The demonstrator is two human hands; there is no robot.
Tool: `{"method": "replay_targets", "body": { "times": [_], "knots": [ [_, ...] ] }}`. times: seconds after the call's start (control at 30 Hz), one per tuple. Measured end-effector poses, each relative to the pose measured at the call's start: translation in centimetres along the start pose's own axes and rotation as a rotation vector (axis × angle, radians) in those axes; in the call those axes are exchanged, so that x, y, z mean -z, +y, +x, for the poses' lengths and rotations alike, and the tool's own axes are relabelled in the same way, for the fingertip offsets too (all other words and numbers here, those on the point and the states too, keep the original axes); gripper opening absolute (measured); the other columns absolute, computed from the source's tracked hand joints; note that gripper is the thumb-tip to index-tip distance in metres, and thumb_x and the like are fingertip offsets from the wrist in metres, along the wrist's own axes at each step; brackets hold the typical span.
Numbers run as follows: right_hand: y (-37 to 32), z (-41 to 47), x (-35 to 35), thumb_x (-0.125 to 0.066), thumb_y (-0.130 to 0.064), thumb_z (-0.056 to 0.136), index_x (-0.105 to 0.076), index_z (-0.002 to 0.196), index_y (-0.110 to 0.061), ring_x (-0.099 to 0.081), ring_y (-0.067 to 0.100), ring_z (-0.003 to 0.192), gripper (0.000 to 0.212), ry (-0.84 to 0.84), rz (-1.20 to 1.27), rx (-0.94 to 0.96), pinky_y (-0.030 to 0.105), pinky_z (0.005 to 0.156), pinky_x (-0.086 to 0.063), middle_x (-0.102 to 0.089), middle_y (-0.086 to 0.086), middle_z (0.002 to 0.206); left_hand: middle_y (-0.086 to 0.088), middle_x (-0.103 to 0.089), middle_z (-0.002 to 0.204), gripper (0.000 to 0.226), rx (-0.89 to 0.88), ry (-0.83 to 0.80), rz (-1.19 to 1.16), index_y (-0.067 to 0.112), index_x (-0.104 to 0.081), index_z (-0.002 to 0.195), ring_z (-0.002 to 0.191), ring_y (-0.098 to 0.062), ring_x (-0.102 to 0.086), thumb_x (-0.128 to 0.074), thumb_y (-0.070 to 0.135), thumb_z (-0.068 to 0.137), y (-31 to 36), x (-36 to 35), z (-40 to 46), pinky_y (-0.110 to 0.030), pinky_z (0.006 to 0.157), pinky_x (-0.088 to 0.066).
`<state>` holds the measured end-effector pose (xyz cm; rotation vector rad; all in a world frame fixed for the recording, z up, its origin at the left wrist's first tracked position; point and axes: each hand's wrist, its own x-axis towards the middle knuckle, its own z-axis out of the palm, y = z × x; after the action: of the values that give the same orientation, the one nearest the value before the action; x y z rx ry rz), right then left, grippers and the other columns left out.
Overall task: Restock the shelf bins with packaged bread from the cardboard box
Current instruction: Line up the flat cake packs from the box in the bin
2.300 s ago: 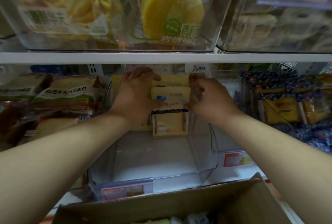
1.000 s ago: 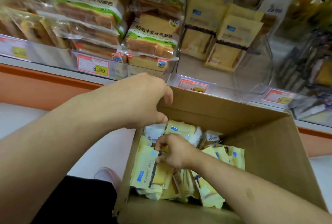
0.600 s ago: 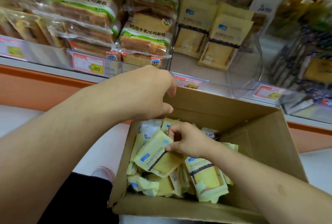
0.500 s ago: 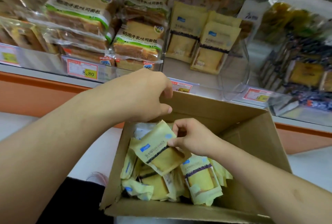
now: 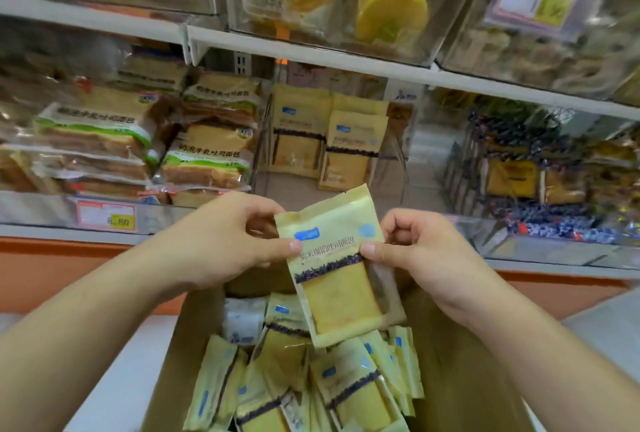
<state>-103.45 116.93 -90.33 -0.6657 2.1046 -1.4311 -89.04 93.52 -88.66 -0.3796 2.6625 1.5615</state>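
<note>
Plenty left to do: the cardboard box [image 5: 460, 362] near the camera is heaped with yellow packets, while the clear shelf bin [image 5: 398, 161] straight ahead holds only a few at its far end. Left hand [image 5: 221, 244] and right hand [image 5: 419, 255] both pinch one bread packet [image 5: 337, 268] above the box, label facing us, long axis upright, slightly tilted.

The bread packet [image 5: 337, 265] that lay among the others in the cardboard box [image 5: 467, 362] half a second earlier was lifted clear of it — it hung upright above the box. The left hand [image 5: 221, 241], which had gripped the box's rim, let go and pinched the packet's left edge; the right hand [image 5: 415, 251] shifted to pinch its right edge.
</note>
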Motion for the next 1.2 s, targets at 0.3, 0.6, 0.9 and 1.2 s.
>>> {"method": "replay_targets", "body": {
  "times": [0.3,0.6,0.9,1.2],
  "knots": [
    [-2.1,0.4,0.6,-0.092,-0.021,0.079,-0.06,0.108,-0.031,-0.076,0.008,0.092,0.045,0.086,-0.233,0.072,0.045,0.092,-0.059,-0.08,-0.008,0.095,0.007,-0.08,0.089,0.004,-0.108,0.252,-0.124,0.024,-0.079,0.089,0.087,-0.011,-0.076,-0.076,0.022,0.092,1.3,-0.3,1.7,-0.042,0.084,-0.063],
    [-5.9,7.4,0.7,-0.088,-0.009,0.083,-0.074,0.105,-0.03,-0.074,0.001,0.097,0.033,0.204,-0.2,0.378,0.022,0.085,-0.062,-0.079,-0.016,0.1,0.011,-0.079,0.086,0.005,-0.316,0.513,-0.095,0.026,-0.079,0.092,0.083,-0.008,-0.075,-0.077,0.021,0.091,2.8,3.7,6.1,-0.026,0.074,-0.061],
    [-3.0,17.3,-1.0,-0.091,-0.007,0.075,-0.069,0.088,-0.028,-0.072,0.004,0.084,0.033,0.212,-0.343,0.375,0.022,0.077,-0.059,-0.076,-0.013,0.085,0.019,-0.075,0.092,0.009,-0.24,0.543,0.114,0.038,-0.078,0.09,0.089,0.0,-0.069,-0.082,0.032,0.085,-0.7,5.5,12.3,-0.031,0.081,-0.06],
    [-1.5,22.4,-1.7,-0.091,-0.03,0.08,-0.071,0.099,-0.035,-0.064,-0.003,0.087,0.028,0.267,-0.494,0.38,0.006,0.066,-0.044,-0.07,-0.017,0.095,0.027,-0.067,0.092,0.009,-0.267,0.531,0.376,0.036,-0.078,0.094,0.08,0.013,-0.058,-0.076,0.028,0.093,-0.5,7.2,16.6,0.0,0.063,-0.038]
  ]
}}
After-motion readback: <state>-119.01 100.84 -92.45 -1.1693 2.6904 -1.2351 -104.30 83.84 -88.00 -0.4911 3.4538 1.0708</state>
